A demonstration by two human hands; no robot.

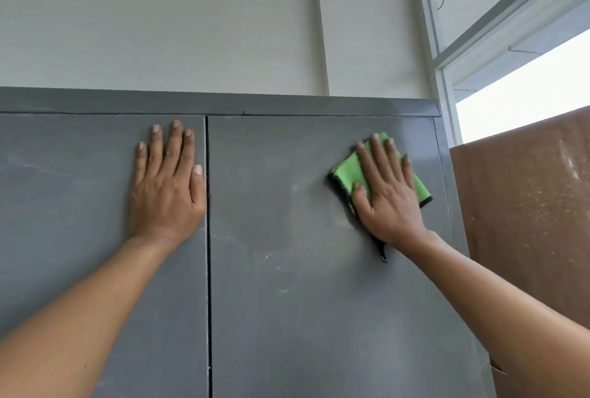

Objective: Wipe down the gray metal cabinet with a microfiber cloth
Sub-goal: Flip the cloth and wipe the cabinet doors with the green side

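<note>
Fingers (380, 155) of the right hand (388, 193) lie straight and slightly spread, flat upon a folded green microfiber cloth (349, 171) with black edging; nothing is pinched, and the palm presses the cloth against the metal. We take this flat spread as a way to load the whole pad evenly rather than bunch it. A black loop or tag (382, 252) of the cloth hangs out below the heel of the hand.

We use the vertical door seam (208, 238) of the gray metal cabinet (287, 318) as our landmark. The cloth sits well to the right of the seam, high on the right door (287, 174) and near its outer edge. The left hand (167, 187) lies just left of the seam on the left door (79, 190), fingers straight and close together, thumb touching the seam's edge, holding nothing. We judge that it braces the body and keeps the door from rattling under the wiping pressure.

Pale smears and faint streaks (281, 289) show between the seam and the cloth, so we judge wiping to be under way, with much surface remaining. Above the seam runs the cabinet's top rail (223, 104), then a pale wall (159, 30). Far right of the seam stand a brown, speckled board (523, 222) and a window frame (447, 85).
</note>
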